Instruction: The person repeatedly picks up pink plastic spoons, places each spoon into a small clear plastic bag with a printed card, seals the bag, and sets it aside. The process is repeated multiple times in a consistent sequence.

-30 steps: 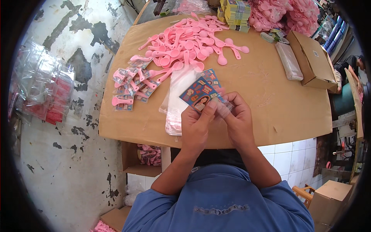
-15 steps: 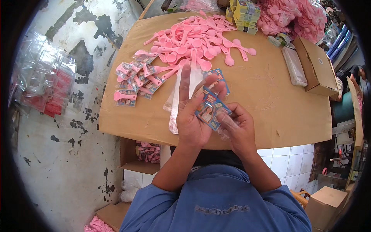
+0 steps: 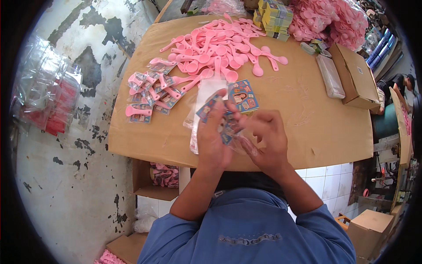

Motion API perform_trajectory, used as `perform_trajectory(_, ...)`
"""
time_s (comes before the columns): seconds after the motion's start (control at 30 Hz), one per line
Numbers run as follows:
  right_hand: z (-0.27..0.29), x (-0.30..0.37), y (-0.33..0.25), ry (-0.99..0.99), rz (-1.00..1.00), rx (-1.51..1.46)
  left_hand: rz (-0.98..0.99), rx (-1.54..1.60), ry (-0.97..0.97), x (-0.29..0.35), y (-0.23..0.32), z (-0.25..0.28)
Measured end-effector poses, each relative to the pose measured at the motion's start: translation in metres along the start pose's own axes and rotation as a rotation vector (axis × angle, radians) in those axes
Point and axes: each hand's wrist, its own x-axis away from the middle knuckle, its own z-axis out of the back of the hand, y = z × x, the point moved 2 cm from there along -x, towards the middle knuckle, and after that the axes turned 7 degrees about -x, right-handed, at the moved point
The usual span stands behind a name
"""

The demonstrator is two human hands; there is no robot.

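My left hand (image 3: 213,143) grips a blue printed card (image 3: 228,127) with a picture on it, which seems to sit in a clear plastic sleeve. Close on its right is my right hand (image 3: 270,141), fingers bent and smeared by motion; whether it pinches the clear plastic cannot be made out. Beyond the hands, more blue printed cards (image 3: 244,94) lie on the table. A stack of clear plastic sleeves (image 3: 194,136) lies partly behind my left hand. Farther back spreads a heap of loose pink measuring spoons (image 3: 206,44). To the left is a pile of bagged pink spoons with cards (image 3: 151,94).
The brown-covered table (image 3: 325,141) spans the middle. At its right stand a cardboard box (image 3: 354,79) and a clear-wrapped pack (image 3: 330,77). Yellow bundles (image 3: 274,20) and a big bag of pink spoons (image 3: 327,20) sit at the back. A peeling wall (image 3: 92,176) rises on the left.
My left hand has turned, tilting the card, and its raised fingers have folded in. My right hand has shifted slightly and its fingers have lifted. The cards on the table show more fully.
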Motion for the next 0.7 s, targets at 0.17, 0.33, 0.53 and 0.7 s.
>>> perform_trajectory(0.17, 0.032, -0.016, 0.018, -0.250, 0.053, 0.045, -0.082, 0.143, 0.098, -0.013, 0.021, 0.023)
perform_trajectory(0.33, 0.051, -0.089, 0.099, -0.302, -0.075, 0.240, -0.211, 0.082, 0.153, -0.011, 0.033, 0.025)
perform_trajectory(0.53, 0.042, -0.130, 0.224, -0.283, 0.081, 0.727, -0.188, 0.085, 0.130, -0.003, 0.021, 0.025)
perform_trajectory(0.7, 0.050, -0.134, 0.234, -0.439, 0.139, 0.737, -0.232, 0.048, 0.194, -0.004, 0.031, 0.036)
